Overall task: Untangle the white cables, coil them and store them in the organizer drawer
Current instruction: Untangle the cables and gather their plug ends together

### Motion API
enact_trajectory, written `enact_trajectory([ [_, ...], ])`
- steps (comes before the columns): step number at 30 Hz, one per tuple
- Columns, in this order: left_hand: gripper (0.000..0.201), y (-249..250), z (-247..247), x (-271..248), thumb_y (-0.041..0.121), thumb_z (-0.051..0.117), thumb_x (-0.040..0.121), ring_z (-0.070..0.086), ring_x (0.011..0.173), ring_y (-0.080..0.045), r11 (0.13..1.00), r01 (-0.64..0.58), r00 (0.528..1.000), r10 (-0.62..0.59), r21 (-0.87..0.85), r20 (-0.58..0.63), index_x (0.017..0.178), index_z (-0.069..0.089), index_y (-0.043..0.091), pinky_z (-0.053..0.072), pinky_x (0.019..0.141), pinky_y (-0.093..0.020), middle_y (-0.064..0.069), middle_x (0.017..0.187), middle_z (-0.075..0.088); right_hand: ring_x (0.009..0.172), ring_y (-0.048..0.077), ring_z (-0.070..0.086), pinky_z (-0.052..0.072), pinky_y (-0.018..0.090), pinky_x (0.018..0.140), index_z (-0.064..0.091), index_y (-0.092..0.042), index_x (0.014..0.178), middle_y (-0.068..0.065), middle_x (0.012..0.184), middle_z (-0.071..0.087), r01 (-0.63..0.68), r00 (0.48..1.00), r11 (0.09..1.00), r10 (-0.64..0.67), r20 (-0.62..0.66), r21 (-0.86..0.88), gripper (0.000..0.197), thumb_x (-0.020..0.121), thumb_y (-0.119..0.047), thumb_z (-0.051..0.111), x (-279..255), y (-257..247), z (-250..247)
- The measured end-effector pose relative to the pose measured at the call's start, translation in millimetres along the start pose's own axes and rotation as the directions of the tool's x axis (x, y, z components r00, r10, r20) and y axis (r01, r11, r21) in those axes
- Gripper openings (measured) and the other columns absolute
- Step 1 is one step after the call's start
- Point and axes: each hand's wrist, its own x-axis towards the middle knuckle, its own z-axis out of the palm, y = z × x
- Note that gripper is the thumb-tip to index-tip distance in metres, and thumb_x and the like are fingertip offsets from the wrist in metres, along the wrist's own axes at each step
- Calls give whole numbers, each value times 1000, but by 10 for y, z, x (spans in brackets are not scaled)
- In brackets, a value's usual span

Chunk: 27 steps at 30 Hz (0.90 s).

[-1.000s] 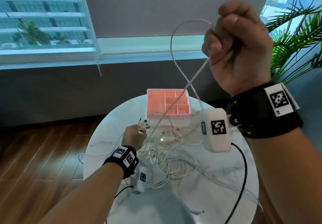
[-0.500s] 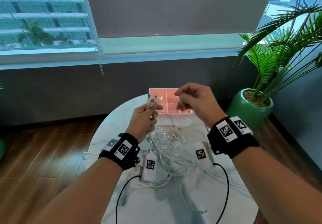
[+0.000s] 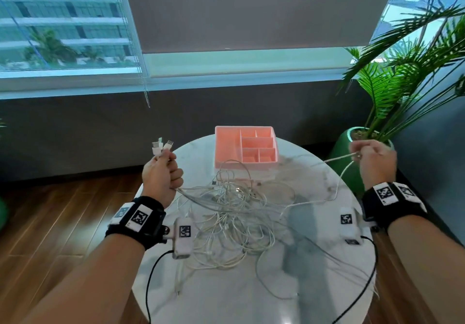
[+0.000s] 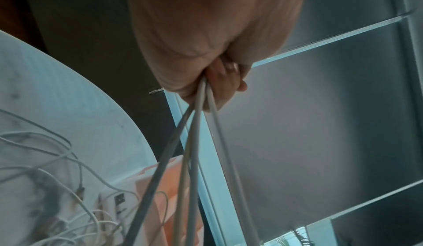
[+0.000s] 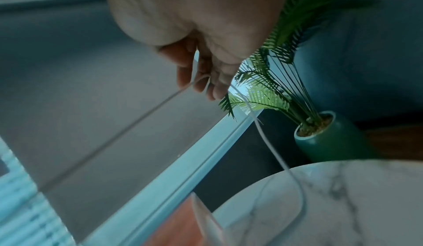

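A tangle of white cables (image 3: 234, 213) lies in the middle of the round marble table (image 3: 251, 293). My left hand (image 3: 161, 175) grips several cable ends above the table's left edge, with the plugs (image 3: 161, 146) sticking up out of the fist. In the left wrist view the strands (image 4: 196, 132) run down from that fist (image 4: 206, 79). My right hand (image 3: 372, 162) holds a loop of one white cable (image 3: 337, 160) out past the table's right edge; the right wrist view has this cable (image 5: 263, 132) bent round the fingers (image 5: 201, 85). The pink organizer (image 3: 226, 147) stands at the far side.
A potted palm in a green pot (image 3: 352, 162) stands just beyond my right hand. A grey wall and window run behind the table. Wooden floor (image 3: 63, 210) lies to the left. Black wires from the wrist cameras (image 3: 182, 238) hang over the table's near part.
My hands have moved apart: the left out to the left with the plugs, the right far out to the right, drawing one cable out of the tangle. A second ago the right hand was raised high.
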Motion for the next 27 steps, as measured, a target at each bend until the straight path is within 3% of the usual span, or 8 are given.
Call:
enact_trajectory([
  [4, 37, 61, 236, -84, 30, 46, 108, 19, 39, -5, 998, 22, 996, -17, -54, 87, 73, 51, 18, 16, 33, -16, 6, 56, 27, 90, 23, 55, 39, 26, 86, 75, -8, 95, 12, 103, 62, 184, 973, 871, -98, 207, -455, 37, 79, 13, 49, -144, 260, -72],
  [10, 35, 247, 552, -251, 26, 49, 106, 21, 42, -5, 997, -4, 981, 20, -83, 195, 73, 48, 17, 19, 33, -18, 6, 56, 29, 109, 27, 59, 42, 30, 93, 74, -17, 90, 12, 121, 67, 85, 840, 728, 315, 442, -680, 38, 82, 8, 46, -294, 609, -82],
  [15, 34, 245, 750, -334, 20, 51, 104, 21, 43, -6, 999, -6, 972, 18, -48, 236, 71, 44, 17, 20, 34, -18, 5, 57, 28, 100, 15, 60, 42, 26, 90, 71, -24, 98, 1, 115, 70, 305, 800, 872, -17, 600, -382, 30, 91, -2, 52, -552, 175, 300],
  [18, 35, 195, 833, -344, 17, 51, 103, 20, 43, -7, 999, 7, 970, 4, -46, 244, 71, 39, 19, 20, 35, -18, 4, 58, 26, 95, 12, 66, 51, 31, 89, 65, -30, 110, -5, 106, 71, 302, 601, 951, -136, 788, -66, 15, 98, -35, 57, -946, -331, 586],
  [20, 35, 167, 856, -343, 18, 49, 103, 21, 42, -7, 996, 39, 967, -18, -77, 256, 70, 38, 19, 20, 35, -19, 4, 58, 25, 95, 8, 68, 53, 27, 87, 59, -31, 122, -7, 109, 69, 261, 426, 965, -107, 898, -9, 40, 89, -53, 59, -1209, -533, 744],
  [22, 36, 169, 856, -342, 21, 46, 104, 21, 42, -6, 990, 76, 963, -41, -121, 268, 69, 39, 19, 21, 35, -19, 5, 58, 26, 89, 2, 64, 49, 19, 80, 56, -29, 127, -12, 102, 65, 400, 322, 915, -95, 942, -45, 44, 90, -51, 63, -1407, -569, 893],
  [24, 38, 217, 822, -335, 25, 44, 105, 20, 42, -6, 980, 99, 964, -52, -172, 261, 68, 39, 20, 20, 34, -19, 6, 56, 26, 79, 2, 59, 44, 20, 74, 61, -23, 118, -13, 91, 63, 557, 295, 828, -124, 948, -65, 26, 95, -36, 62, -1486, -457, 1008],
  [27, 40, 375, 690, -270, 28, 41, 106, 18, 40, -5, 957, 96, 973, -33, -273, 227, 66, 37, 22, 18, 32, -18, 8, 54, 24, 86, 13, 62, 43, 19, 73, 68, -17, 107, -3, 95, 67, 592, 351, 797, -123, 928, -118, 17, 97, -28, 61, -1371, -142, 991],
])
